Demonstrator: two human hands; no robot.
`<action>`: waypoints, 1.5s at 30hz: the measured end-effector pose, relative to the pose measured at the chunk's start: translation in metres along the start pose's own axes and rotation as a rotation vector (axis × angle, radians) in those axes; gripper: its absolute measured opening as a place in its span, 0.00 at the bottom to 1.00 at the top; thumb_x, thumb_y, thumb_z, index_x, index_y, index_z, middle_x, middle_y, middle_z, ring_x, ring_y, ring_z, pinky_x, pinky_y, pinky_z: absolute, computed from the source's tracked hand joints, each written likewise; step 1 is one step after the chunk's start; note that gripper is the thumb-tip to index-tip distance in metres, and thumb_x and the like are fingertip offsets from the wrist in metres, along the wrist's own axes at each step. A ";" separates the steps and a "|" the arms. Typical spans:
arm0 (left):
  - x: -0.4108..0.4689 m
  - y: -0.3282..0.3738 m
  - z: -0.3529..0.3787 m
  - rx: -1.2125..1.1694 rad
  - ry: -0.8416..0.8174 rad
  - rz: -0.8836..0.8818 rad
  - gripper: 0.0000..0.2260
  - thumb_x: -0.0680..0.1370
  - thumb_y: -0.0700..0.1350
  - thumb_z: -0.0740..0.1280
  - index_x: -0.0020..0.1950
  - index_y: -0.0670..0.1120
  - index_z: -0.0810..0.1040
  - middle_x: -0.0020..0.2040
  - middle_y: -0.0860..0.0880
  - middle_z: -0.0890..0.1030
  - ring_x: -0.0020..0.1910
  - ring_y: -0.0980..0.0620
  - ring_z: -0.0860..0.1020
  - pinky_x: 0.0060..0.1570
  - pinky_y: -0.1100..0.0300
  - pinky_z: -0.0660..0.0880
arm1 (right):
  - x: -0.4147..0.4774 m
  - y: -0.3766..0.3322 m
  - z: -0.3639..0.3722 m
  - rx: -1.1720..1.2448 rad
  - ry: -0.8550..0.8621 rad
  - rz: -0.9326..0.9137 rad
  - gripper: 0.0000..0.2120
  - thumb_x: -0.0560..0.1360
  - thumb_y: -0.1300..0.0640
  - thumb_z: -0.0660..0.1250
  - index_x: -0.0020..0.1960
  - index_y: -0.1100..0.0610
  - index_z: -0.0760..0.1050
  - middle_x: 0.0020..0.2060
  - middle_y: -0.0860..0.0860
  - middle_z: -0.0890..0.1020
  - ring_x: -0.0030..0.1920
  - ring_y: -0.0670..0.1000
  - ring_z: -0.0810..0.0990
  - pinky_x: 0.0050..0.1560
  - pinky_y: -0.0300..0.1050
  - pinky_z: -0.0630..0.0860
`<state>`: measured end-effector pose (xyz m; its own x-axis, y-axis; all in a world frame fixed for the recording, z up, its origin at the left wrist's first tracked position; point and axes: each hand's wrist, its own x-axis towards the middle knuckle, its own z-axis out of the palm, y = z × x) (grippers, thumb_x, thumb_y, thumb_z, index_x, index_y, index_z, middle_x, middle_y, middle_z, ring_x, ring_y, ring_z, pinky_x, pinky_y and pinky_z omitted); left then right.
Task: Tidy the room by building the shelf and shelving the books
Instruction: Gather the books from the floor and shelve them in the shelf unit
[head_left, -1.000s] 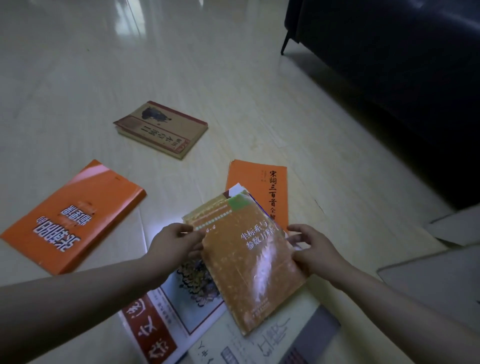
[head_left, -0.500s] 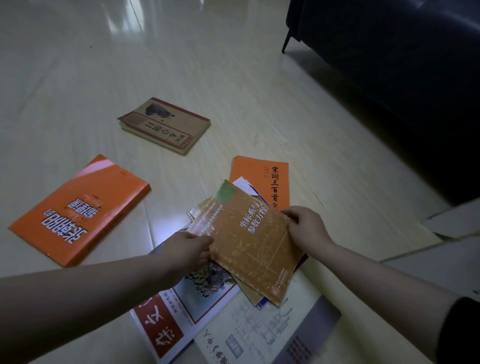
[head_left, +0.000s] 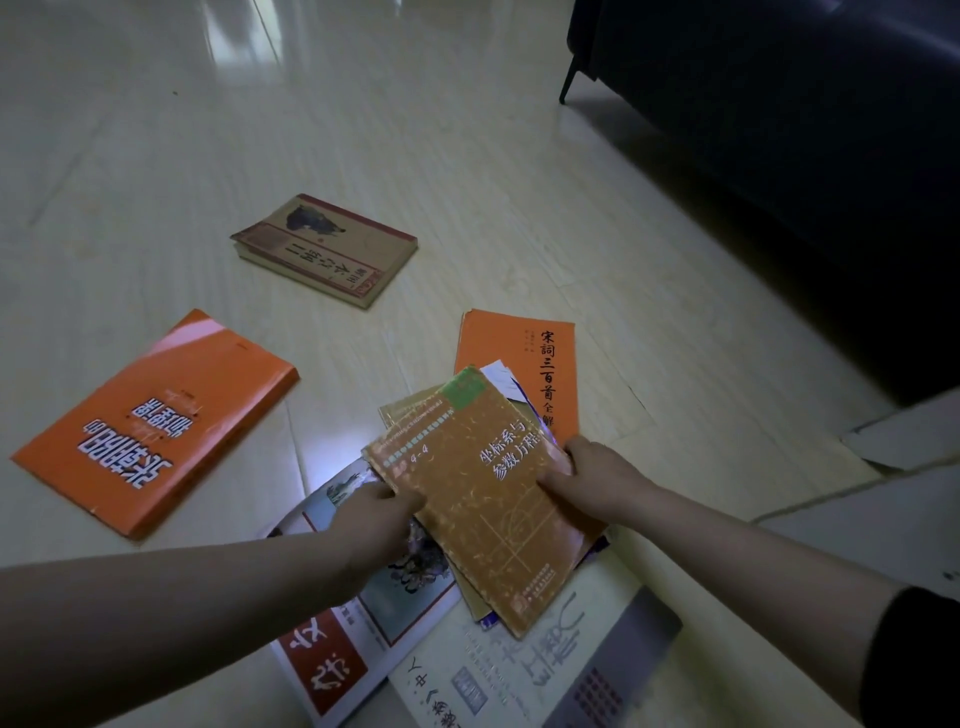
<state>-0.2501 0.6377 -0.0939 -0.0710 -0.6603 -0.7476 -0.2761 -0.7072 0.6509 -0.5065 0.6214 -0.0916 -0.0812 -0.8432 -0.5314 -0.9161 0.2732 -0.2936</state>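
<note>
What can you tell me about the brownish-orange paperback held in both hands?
The brownish-orange paperback is thin and glossy. It has pale speckles, a green patch at its far corner, pale Chinese title characters, "4-4" and a fine line diagram. It sits skewed on top of a few thin booklets. The left hand pinches its left edge, and the right hand grips its right edge.

One wide-angle camera on the person's head looks forward and down at the floor (head_left: 441, 130). It sits close: both forearms enter from the bottom edge, and the left hand (head_left: 374, 517) and right hand (head_left: 597, 473), gripping a brown book (head_left: 478, 499), lie low in the middle. Beyond the fingers (head_left: 553, 480) the floor runs to the top edge; beyond and right of them stands a dark sofa (head_left: 779, 156).
</note>
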 end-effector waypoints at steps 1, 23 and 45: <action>-0.001 0.004 0.004 0.014 -0.043 0.021 0.06 0.79 0.46 0.62 0.53 0.45 0.75 0.44 0.46 0.78 0.43 0.47 0.77 0.45 0.52 0.74 | -0.002 0.000 0.000 0.017 0.007 -0.008 0.24 0.76 0.41 0.62 0.62 0.58 0.68 0.55 0.56 0.76 0.51 0.55 0.76 0.45 0.46 0.71; 0.015 0.079 -0.024 -0.036 0.130 0.335 0.09 0.77 0.36 0.64 0.56 0.43 0.77 0.52 0.42 0.82 0.49 0.43 0.82 0.53 0.44 0.79 | -0.006 -0.045 -0.033 0.760 0.167 -0.054 0.13 0.74 0.63 0.68 0.57 0.53 0.72 0.48 0.50 0.83 0.47 0.50 0.82 0.50 0.48 0.79; 0.062 0.109 -0.132 0.131 0.388 0.684 0.18 0.76 0.50 0.61 0.67 0.53 0.69 0.61 0.52 0.78 0.59 0.50 0.77 0.60 0.48 0.75 | 0.086 -0.180 -0.024 0.795 0.409 -0.313 0.17 0.78 0.61 0.65 0.65 0.56 0.67 0.49 0.46 0.76 0.50 0.47 0.75 0.40 0.31 0.70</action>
<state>-0.1583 0.4864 -0.0525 0.0663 -0.9951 -0.0727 -0.4041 -0.0934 0.9099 -0.3582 0.4883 -0.0654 -0.1468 -0.9873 -0.0613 -0.3954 0.1154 -0.9112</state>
